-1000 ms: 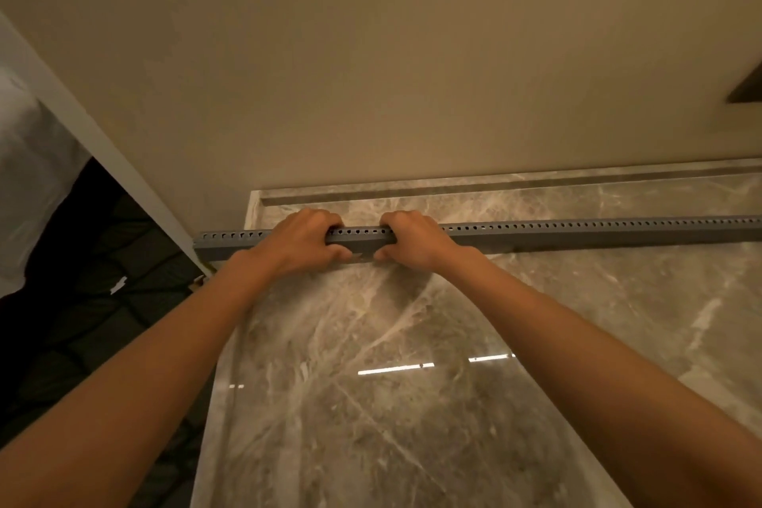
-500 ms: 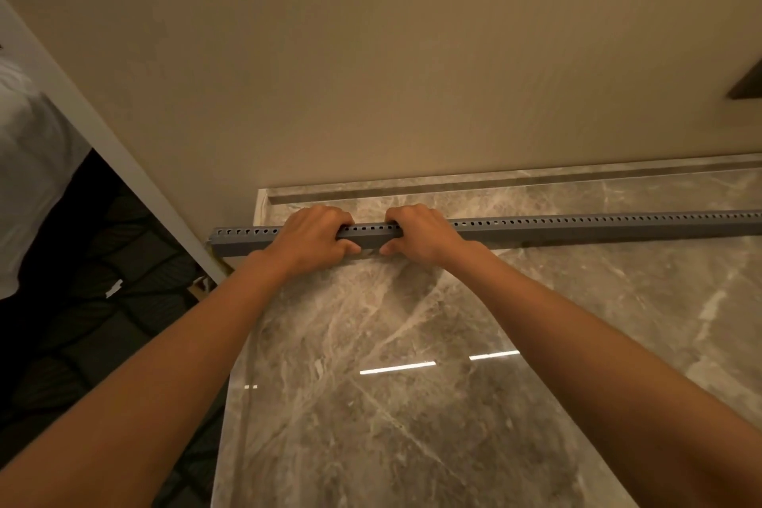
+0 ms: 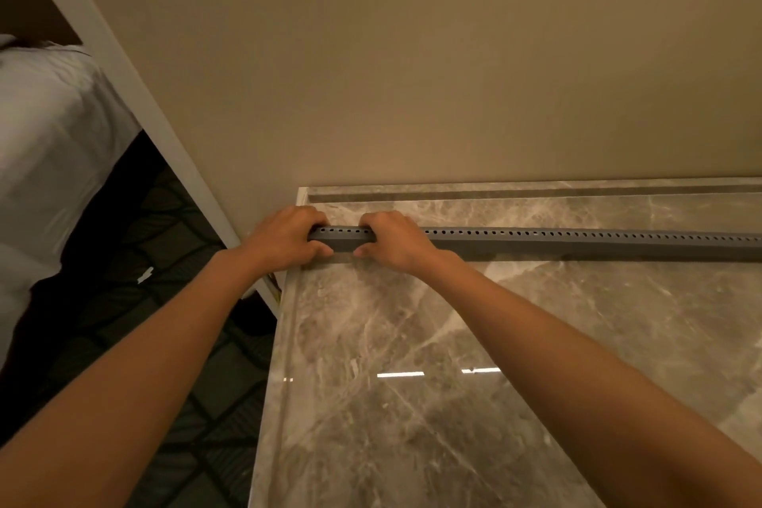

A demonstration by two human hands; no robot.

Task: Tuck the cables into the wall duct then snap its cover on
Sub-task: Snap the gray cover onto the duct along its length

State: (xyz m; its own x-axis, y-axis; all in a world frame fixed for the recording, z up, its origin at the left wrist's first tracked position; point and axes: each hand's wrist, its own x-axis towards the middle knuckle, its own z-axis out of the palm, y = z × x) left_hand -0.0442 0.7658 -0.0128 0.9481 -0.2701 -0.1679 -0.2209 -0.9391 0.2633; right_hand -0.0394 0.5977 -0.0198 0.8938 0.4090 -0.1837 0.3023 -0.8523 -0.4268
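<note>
- Head view: shows a grey duct (image 3: 577,243) with a row of holes along its top. Lies lengthwise on the far part of the counter (image 3: 412,404), near the wall (image 3: 412,74) but not fixed to it, and runs off the right edge.
- Grips the duct's left end with the left hand (image 3: 284,239), fingers curled over the top and thumb tucked against the near face.
- Grips just beside it with the right hand (image 3: 398,241) in the same curled hold, leaving a short bare stretch of duct between the two hands.
- Shows no cables anywhere, so cannot tell whether they sit inside. Cannot tell either whether the cover is fully seated.
- Looks like the cover-snapping step, worked at the left end, judging by the two-handed squeeze; the tucking is probably done.
- Next, most likely, calls for a firm pinch until the edge catches. Then calls for shifting both hands rightward along the duct, stretch by stretch, keeping the cover lined up.
- Left of the counter: dark patterned floor (image 3: 144,260) and white fabric (image 3: 45,144).
</note>
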